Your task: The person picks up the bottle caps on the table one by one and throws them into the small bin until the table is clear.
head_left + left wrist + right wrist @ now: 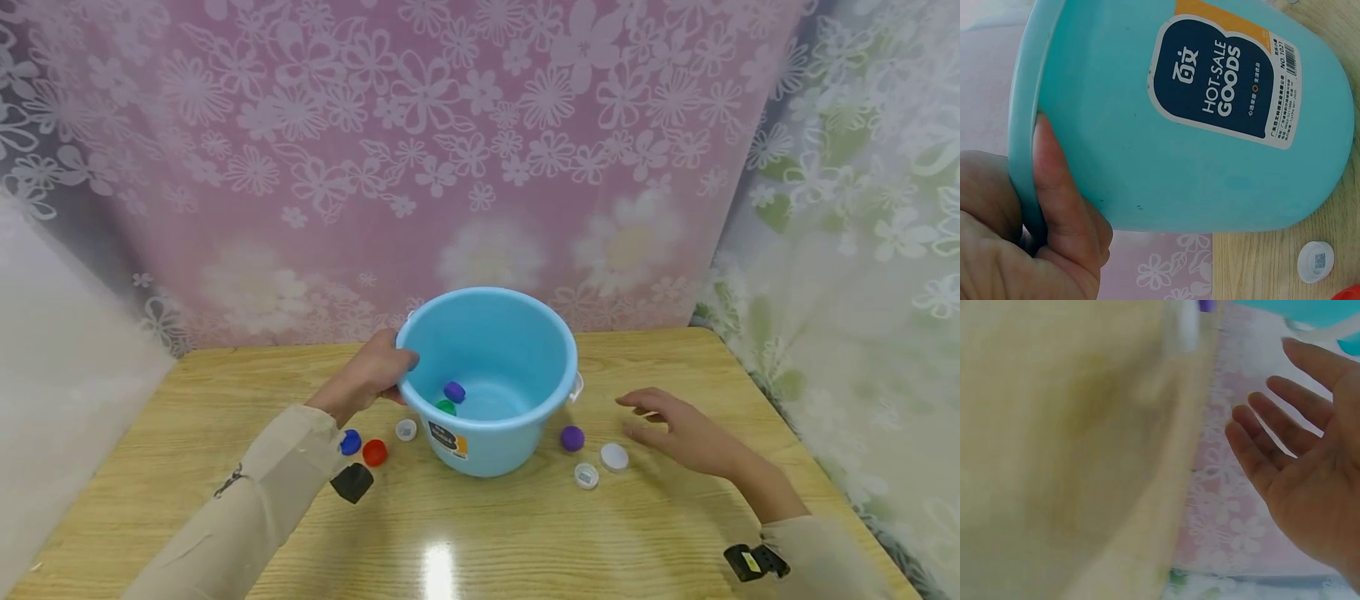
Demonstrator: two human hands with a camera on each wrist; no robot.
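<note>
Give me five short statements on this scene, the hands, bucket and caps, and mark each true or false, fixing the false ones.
1. The left hand grips the light-blue bucket. True.
2. The right hand holds a cap. False: it is empty.
3. A green cap and a purple cap lie inside the bucket. True.
4. The red cap is in the bucket. False: it lies on the table, left of the bucket in the head view.
5. The bucket's label reads "HOT-SALE GOODS". True.
</note>
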